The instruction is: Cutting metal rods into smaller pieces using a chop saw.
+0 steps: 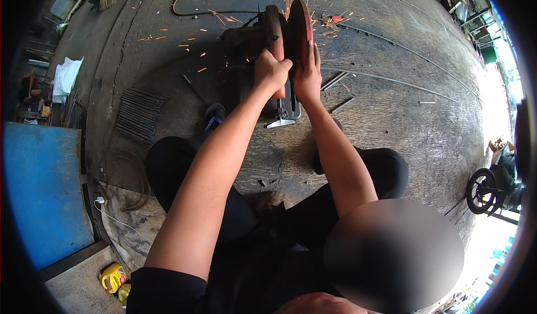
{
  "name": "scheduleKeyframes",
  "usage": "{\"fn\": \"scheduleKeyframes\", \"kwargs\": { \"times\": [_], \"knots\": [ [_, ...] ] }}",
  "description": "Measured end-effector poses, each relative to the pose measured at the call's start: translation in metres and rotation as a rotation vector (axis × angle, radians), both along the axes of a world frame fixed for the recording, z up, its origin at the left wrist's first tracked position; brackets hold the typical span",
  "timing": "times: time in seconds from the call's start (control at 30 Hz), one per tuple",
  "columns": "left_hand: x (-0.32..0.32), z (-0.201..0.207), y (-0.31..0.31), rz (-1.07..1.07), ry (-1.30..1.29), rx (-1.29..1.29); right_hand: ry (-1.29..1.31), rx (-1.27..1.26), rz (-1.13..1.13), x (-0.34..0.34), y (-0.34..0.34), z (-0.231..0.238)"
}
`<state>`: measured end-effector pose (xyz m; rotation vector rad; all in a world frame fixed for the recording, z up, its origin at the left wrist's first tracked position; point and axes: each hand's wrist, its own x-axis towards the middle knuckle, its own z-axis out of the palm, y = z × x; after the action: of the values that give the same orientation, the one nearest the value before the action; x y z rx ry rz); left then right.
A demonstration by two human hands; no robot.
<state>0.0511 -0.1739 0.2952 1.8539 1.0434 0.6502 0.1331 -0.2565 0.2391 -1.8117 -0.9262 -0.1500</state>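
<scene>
A cut-off saw [246, 40] stands on the floor in front of me, throwing orange sparks at its far side. My left hand [273, 71] is wrapped round its red handle [274, 44]. Against the side of the red disc guard [302, 23] lies my right hand [307, 78], its fingers stretched upward along it. Below my hands, a metal clamp handle [280, 123] sticks out toward me from the saw's base. The disc's cutting edge and whatever it touches are hidden by the saw body and guard.
A row of short dark rods [141, 114] lies left of the saw. Loose rod pieces [334, 81] and a long thin rod [391, 76] are to the right. A blue panel [45, 185] and yellow container [113, 277] are at left, a motorcycle [484, 191] far right.
</scene>
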Motion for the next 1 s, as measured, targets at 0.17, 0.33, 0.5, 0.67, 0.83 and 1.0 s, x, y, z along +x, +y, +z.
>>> {"fn": "scheduleKeyframes", "kwargs": {
  "times": [0.17, 0.33, 0.5, 0.67, 0.83, 1.0],
  "knots": [
    [-0.0003, -0.0044, 0.0016, 0.008, -0.024, -0.007, -0.003, -0.012, -0.011, -0.0023, 0.0011, 0.0014],
    [0.0007, -0.0083, 0.0028, 0.025, 0.018, 0.058, -0.048, 0.022, -0.005, -0.0011, 0.0012, -0.0007],
    [-0.0013, -0.0023, 0.0002, 0.009, -0.006, 0.003, -0.016, 0.015, -0.003, -0.0016, 0.0018, -0.0009],
    [-0.0008, -0.005, 0.0007, 0.011, -0.027, -0.002, -0.013, 0.02, -0.004, -0.0008, 0.002, -0.0025],
    [-0.001, -0.004, -0.0007, 0.005, -0.026, -0.017, -0.025, 0.005, -0.004, -0.0007, -0.0002, -0.0013],
    [-0.0016, -0.0053, 0.0002, 0.01, -0.013, -0.026, 0.01, -0.007, 0.0, -0.0031, -0.0012, 0.0014]
  ]
}}
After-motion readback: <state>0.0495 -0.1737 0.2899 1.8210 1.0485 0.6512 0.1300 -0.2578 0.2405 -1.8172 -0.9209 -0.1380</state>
